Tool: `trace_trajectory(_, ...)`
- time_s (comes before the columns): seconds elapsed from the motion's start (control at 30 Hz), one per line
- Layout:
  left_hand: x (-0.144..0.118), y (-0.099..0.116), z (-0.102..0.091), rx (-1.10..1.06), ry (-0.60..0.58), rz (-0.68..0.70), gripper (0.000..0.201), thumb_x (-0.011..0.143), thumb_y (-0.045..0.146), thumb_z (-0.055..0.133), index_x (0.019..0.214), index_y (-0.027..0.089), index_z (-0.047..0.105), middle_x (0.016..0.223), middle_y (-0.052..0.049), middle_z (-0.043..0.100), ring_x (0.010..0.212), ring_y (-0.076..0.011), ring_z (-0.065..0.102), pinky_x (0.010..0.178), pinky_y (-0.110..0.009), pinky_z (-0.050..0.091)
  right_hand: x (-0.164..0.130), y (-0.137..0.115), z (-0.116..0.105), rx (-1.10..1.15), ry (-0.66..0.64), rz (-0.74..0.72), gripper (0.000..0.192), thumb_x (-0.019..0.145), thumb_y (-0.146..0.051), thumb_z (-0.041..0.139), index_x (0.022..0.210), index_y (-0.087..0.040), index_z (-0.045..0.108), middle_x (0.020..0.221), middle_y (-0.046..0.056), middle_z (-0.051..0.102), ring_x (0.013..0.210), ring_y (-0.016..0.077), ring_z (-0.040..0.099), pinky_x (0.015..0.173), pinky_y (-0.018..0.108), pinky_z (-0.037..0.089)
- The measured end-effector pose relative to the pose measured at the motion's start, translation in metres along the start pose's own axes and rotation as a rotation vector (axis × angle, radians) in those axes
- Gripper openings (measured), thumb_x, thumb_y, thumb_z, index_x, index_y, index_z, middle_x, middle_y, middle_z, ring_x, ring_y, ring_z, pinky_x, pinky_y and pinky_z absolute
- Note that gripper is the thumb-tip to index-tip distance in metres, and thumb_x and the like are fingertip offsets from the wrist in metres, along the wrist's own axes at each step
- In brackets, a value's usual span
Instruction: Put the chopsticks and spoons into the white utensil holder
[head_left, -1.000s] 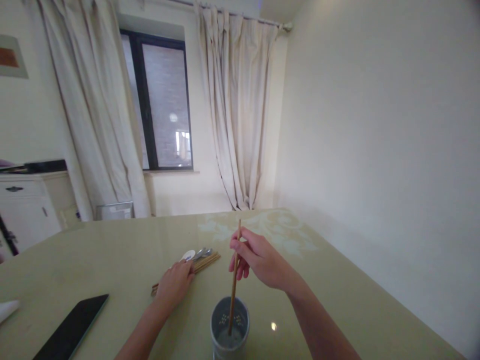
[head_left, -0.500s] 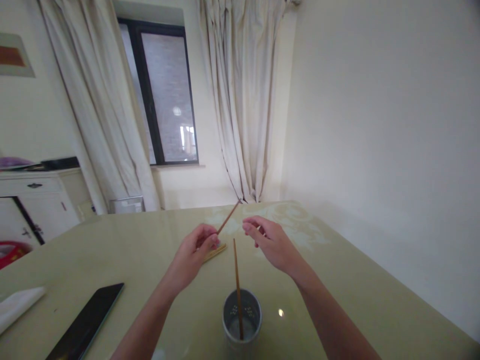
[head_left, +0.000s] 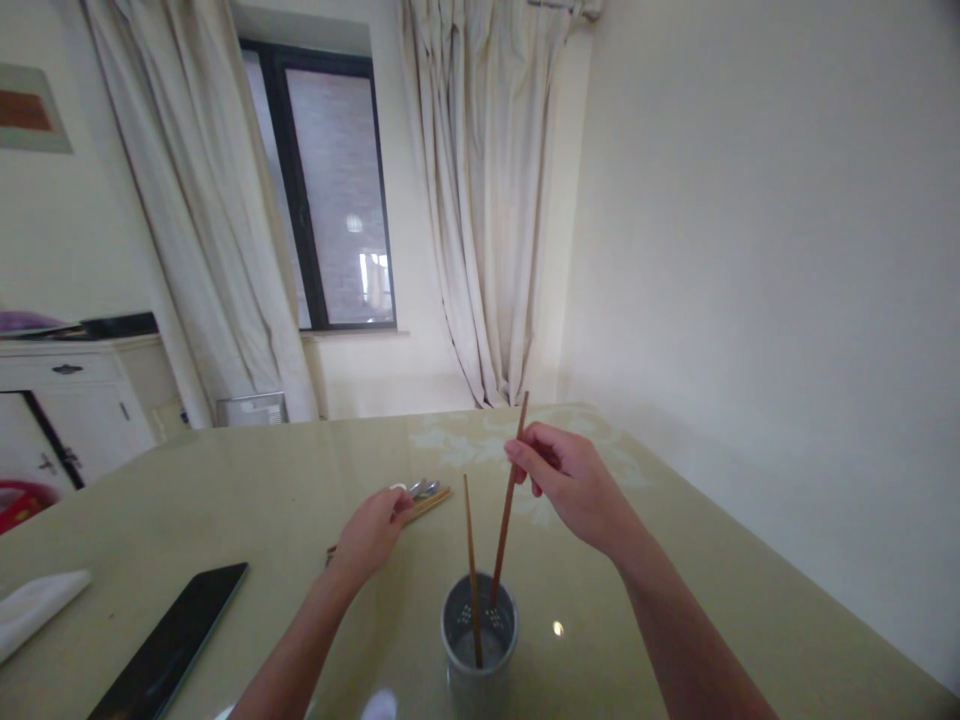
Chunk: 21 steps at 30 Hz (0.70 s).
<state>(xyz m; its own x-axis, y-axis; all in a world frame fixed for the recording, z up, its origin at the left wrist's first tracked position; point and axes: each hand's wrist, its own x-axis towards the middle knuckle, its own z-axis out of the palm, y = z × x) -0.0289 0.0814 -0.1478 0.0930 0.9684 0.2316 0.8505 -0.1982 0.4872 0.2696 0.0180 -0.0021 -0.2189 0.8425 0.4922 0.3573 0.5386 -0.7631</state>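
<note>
Fingers of right hand (head_left: 574, 480) pinch chopstick (head_left: 507, 510) w/ tip in holder (head_left: 478, 655), beside another; left hand (head_left: 371, 530) curled on cutlery pile (head_left: 421, 494).

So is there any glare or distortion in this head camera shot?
Head view: small bright reflections sit on the glossy table near the utensil holder; the window is bright but not blown out; wide-angle lens bends the curtains and walls outward; edges look soft.

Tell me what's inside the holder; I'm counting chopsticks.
Two chopsticks: one stands loose in the holder, the other is pinched by the right hand, its tip just inside. The near wall hides the holder's bottom.
</note>
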Motion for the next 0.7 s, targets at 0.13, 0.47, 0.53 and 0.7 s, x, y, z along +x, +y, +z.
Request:
trace_trajectory(0.13, -0.003, -0.024, 0.021, 0.156, -0.026, -0.008, 0.017, 0.092, 0.023, 0.052, 0.091, 0.024, 0.069, 0.102, -0.008, 0.076, 0.101, -0.0256, 0.069, 0.090, -0.034, 0.050, 0.001, 0.012, 0.022, -0.177, -0.232, 0.060, 0.039, 0.101, -0.037, 0.057, 0.067, -0.020, 0.066, 0.064, 0.001, 0.071, 0.055, 0.0139, 0.059, 0.057, 0.026, 0.040)
trace_trajectory(0.47, -0.006, -0.024, 0.023, 0.216, -0.077, -0.054, 0.014, 0.089, 0.020, 0.054, 0.085, 0.021, 0.068, 0.098, -0.011, 0.075, 0.096, -0.0288, 0.071, 0.083, -0.036, 0.048, 0.000, 0.025, 0.033, -0.251, -0.398, 0.159, 0.048, 0.105, -0.040, 0.051, 0.066, -0.020, 0.072, 0.056, 0.002, 0.070, 0.046, 0.0143, 0.057, 0.057, 0.028, 0.040)
trace_trajectory(0.53, -0.005, -0.018, 0.020, 0.190, -0.061, -0.031, 0.014, 0.089, 0.019, 0.053, 0.082, 0.021, 0.065, 0.097, -0.011, 0.074, 0.097, -0.0288, 0.070, 0.084, -0.037, 0.048, 0.002, 0.023, 0.028, -0.256, -0.328, 0.129, 0.047, 0.104, -0.040, 0.052, 0.067, -0.019, 0.072, 0.057, 0.002, 0.071, 0.051, 0.0155, 0.060, 0.060, 0.029, 0.041)
trace_trajectory(0.7, -0.004, 0.027, -0.014, -0.314, 0.064, 0.036, 0.020, 0.098, 0.036, 0.049, 0.091, 0.021, 0.059, 0.082, -0.003, 0.069, 0.079, -0.0218, 0.066, 0.074, -0.032, 0.048, 0.006, 0.017, 0.024, -0.231, -0.109, 0.044, 0.041, 0.103, -0.040, 0.055, 0.072, -0.019, 0.071, 0.061, 0.001, 0.069, 0.062, 0.0168, 0.063, 0.065, 0.029, 0.041)
